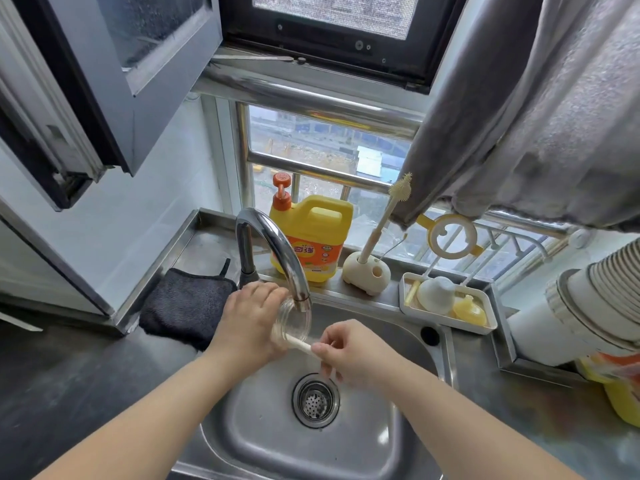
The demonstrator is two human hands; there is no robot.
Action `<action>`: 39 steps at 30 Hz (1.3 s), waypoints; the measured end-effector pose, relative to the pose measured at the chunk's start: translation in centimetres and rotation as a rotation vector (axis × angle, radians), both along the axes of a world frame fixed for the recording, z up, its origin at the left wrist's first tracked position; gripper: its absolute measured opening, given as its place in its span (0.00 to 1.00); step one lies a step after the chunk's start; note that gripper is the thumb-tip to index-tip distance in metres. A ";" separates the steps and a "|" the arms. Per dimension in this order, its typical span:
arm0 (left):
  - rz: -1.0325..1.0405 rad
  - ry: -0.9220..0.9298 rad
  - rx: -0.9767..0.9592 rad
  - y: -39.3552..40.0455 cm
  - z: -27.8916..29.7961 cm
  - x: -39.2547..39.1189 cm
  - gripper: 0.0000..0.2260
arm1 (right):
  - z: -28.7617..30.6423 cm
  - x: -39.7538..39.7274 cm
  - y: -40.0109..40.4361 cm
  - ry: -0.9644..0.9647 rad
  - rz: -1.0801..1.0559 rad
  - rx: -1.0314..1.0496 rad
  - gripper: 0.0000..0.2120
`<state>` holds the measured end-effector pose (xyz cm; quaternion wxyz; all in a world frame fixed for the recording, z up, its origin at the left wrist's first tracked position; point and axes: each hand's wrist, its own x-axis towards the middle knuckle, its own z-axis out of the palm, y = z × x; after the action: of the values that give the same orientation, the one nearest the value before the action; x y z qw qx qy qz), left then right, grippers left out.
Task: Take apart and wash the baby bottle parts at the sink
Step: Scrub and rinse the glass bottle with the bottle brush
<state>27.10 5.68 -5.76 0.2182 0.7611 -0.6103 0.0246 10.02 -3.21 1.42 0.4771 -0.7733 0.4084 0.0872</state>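
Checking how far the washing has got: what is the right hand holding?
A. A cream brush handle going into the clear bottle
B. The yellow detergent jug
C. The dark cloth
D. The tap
A: the right hand pinches the brush handle, which enters the clear bottle held by the left hand.

Daylight comes through a barred window [311, 161] above the steel counter's [519, 410] back edge, where an open dark-framed casement [114, 81] hangs over the counter's left end, a grey curtain [536, 109] drapes at the right, and a white tiled wall [114, 220] closes the left corner.
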 end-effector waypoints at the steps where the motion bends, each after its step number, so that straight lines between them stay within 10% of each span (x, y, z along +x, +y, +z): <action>1: -0.013 0.048 0.040 0.1 0.1 0.2 0.42 | 0.4 -0.1 -0.5 0.057 0.100 -0.181 0.07; 8: -0.111 0.207 0.235 -0.3 1.5 0.6 0.33 | 2.0 1.1 -0.9 0.160 0.529 -1.093 0.15; 17: -0.127 0.088 0.186 0.5 1.5 1.1 0.37 | -0.6 0.9 0.1 0.073 0.037 0.076 0.11; 25: -0.091 0.154 0.331 0.3 2.3 0.6 0.38 | 0.8 1.2 -0.7 0.190 0.393 -0.908 0.08; 34: -0.062 -0.017 0.276 0.6 2.2 1.5 0.39 | -0.4 1.5 -0.9 0.043 0.082 0.223 0.10; 39: -0.057 0.204 0.361 0.9 1.7 1.0 0.41 | -0.5 2.5 -1.3 0.145 0.306 -0.733 0.03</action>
<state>28.13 6.62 -4.01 0.1397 0.7689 -0.6008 -0.1683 12.49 -4.54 0.95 0.1211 -0.9360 0.3251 0.0599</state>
